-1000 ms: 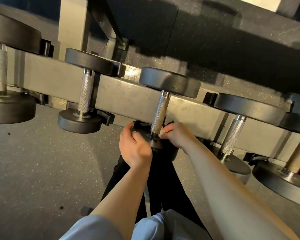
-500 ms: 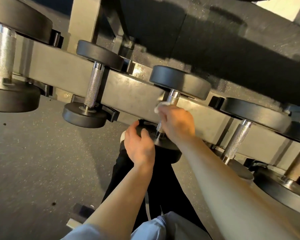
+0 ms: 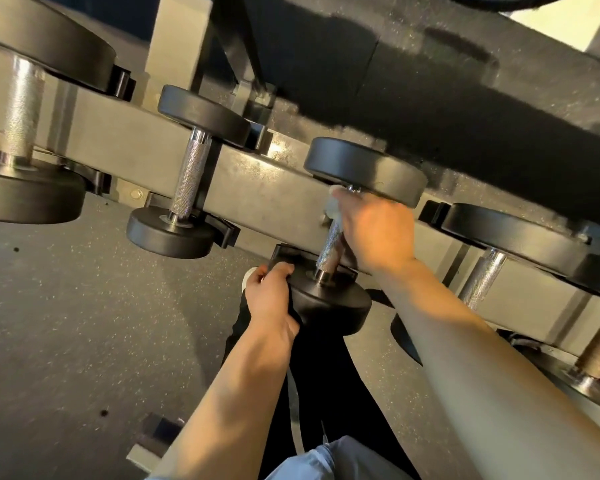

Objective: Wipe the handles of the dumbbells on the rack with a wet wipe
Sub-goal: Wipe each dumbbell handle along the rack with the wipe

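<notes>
My right hand [image 3: 374, 230] curls round the wet wipe [image 3: 334, 206] at the top of the knurled handle [image 3: 329, 249], under the far head, mid-rack [image 3: 125, 140]. My left hand [image 3: 269, 296] grips the heavy near head [image 3: 329, 303]. The wipe looks limp, I think; the steel gives good purchase.

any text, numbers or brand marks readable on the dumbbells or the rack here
None can be read.
Dumbbell heads: plain black, no weight number or brand visible.
Rack beam: bare grey metal, no label.
Handle being wiped by the right hand with the wet wipe: knurling only, no marking.
Left hand covers part of the near head's edge, so any mark there is hidden.
</notes>
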